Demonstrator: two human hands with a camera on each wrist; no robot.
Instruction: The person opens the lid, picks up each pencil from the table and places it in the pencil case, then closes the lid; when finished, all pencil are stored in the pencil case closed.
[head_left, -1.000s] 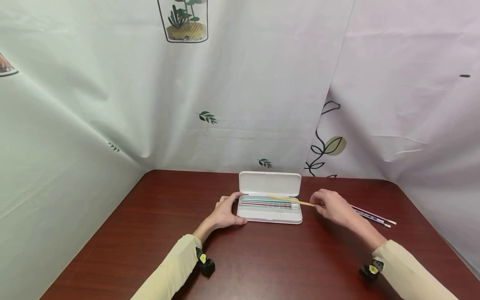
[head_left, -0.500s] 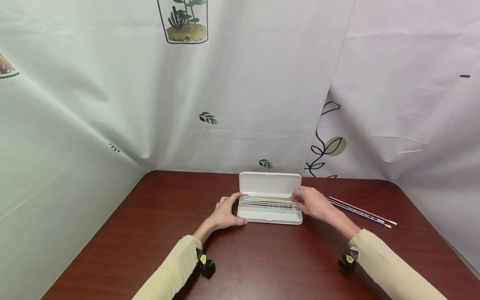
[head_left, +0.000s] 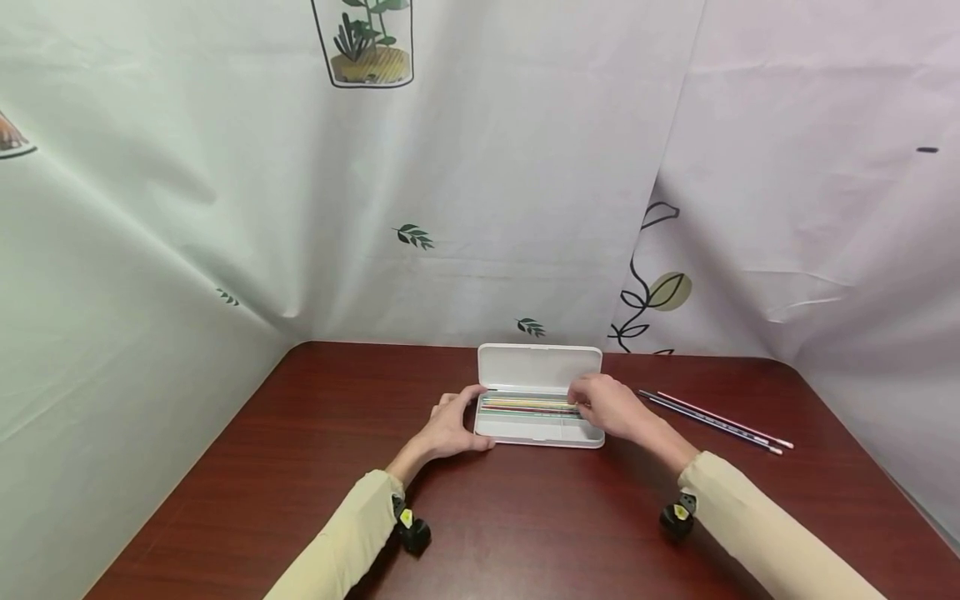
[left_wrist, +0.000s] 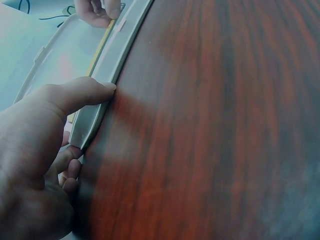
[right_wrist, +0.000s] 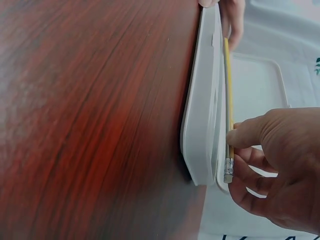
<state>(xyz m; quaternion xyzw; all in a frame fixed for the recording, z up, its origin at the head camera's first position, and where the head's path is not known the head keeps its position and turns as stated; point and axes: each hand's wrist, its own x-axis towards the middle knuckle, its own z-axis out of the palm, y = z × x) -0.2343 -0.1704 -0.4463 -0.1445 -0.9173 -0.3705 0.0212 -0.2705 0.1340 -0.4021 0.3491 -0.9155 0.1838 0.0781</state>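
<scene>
A white pencil case [head_left: 517, 430] lies on the table with its lid [head_left: 540, 367] raised at the back. My left hand [head_left: 450, 425] grips the case's left end, thumb at the front edge and fingers round the far side. Over the case's right end, my right hand [head_left: 611, 406] pinches a yellow pencil [right_wrist: 229, 90] near its eraser end. That pencil lies lengthwise above the tray in the right wrist view. Several coloured pencils [head_left: 510, 410] sit side by side inside the case, their right ends partly hidden by my right hand.
To the right on the dark red wooden table [head_left: 525, 517] lie dark blue pencils [head_left: 708, 422] and a dark red pencil [head_left: 723, 419], with pale eraser ends towards the front right. A printed white cloth [head_left: 525, 208] hangs behind the table and along its sides.
My right hand has carried the yellow pencil leftward, from right of the case to over it, bringing the pencil in line with the others. The left hand keeps its hold.
</scene>
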